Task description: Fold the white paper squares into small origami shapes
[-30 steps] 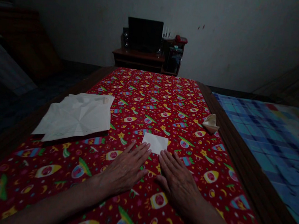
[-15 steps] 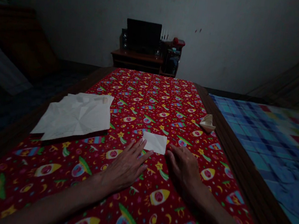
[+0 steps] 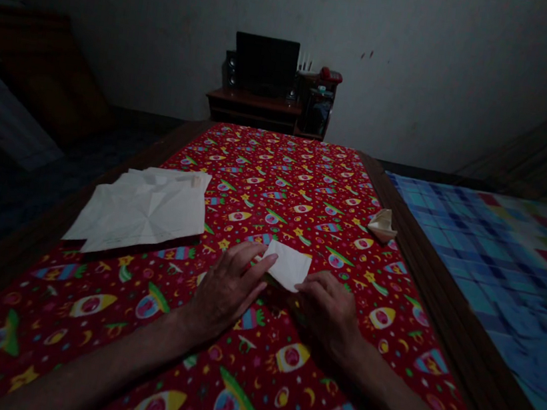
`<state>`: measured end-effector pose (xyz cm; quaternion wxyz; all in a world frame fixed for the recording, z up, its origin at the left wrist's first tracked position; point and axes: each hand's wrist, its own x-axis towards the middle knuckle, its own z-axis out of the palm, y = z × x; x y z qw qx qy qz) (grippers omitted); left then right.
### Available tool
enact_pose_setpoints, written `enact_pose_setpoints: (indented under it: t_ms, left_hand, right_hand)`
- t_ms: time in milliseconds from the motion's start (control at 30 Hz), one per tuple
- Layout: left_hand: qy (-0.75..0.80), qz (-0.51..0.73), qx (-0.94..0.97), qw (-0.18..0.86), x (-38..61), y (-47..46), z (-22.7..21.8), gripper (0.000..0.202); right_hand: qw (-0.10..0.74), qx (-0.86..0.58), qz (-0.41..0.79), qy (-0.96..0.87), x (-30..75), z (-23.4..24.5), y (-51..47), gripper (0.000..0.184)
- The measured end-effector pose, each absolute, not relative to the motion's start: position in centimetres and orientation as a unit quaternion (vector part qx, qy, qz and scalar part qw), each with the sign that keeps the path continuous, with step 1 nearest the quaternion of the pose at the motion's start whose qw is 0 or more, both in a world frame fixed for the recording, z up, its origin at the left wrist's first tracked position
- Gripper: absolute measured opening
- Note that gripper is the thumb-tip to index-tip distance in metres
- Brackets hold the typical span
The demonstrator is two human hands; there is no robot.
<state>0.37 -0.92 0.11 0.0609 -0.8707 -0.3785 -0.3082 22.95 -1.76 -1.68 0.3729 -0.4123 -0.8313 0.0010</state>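
A small white folded paper (image 3: 290, 265) sits on a red patterned cloth (image 3: 277, 178) over a table. My left hand (image 3: 228, 287) pinches the paper's left edge, fingers curled on it. My right hand (image 3: 333, 310) grips the paper's near right corner, which is lifted slightly off the cloth. Both forearms reach in from the bottom of the view.
Several creased white sheets (image 3: 144, 210) lie to the left on the cloth. A small folded cream paper piece (image 3: 382, 225) rests near the table's right edge. A blue checked mat (image 3: 488, 260) lies to the right. A dark cabinet with a screen (image 3: 265, 69) stands at the far wall.
Both hands went from lying flat on the cloth below the paper to closing on it. The paper has tilted and risen a little at its near edge.
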Motion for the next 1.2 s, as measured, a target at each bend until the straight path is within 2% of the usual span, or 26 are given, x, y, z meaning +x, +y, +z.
enact_pose_setpoints:
  t_ms: [67,133,267,500,633,733,900,1200]
  left_hand:
    - [-0.353,-0.290,-0.887,0.064,0.2,-1.3,0.4,0.030]
    - [-0.313,-0.248,-0.916,0.042,-0.1,-1.8,0.3,0.020]
    - [-0.302,-0.213,-0.929,0.004,-0.5,-2.7,-0.5,0.019]
    - [-0.374,-0.252,-0.885,-0.117,-0.1,-2.8,-1.4,0.020]
    - [-0.419,-0.281,-0.845,-0.177,0.4,-2.4,-1.5,0.023]
    - [-0.459,-0.278,-0.824,-0.183,0.7,-2.0,-1.3,0.021]
    - [-0.478,-0.264,-0.821,-0.167,0.9,-1.5,-1.1,0.020]
    - [-0.450,-0.274,-0.834,-0.162,0.7,-1.5,-2.2,0.015]
  right_hand:
    - [0.336,-0.367,-0.066,-0.865,22.8,-1.4,-2.8,0.019]
    - [0.294,-0.328,-0.081,-0.894,22.6,-1.3,-3.4,0.021]
    - [0.253,-0.302,-0.053,-0.918,22.6,-1.9,-3.6,0.021]
    - [0.273,-0.418,0.134,-0.856,23.1,-2.0,-2.8,0.018]
    - [0.277,-0.430,0.169,-0.843,23.0,-1.5,-2.6,0.018]
    - [0.293,-0.437,0.184,-0.830,22.8,-1.4,-2.4,0.019]
    - [0.290,-0.462,0.162,-0.822,22.6,-1.7,-2.3,0.020]
    - [0.224,-0.505,0.052,-0.832,22.0,-2.2,-2.4,0.025]
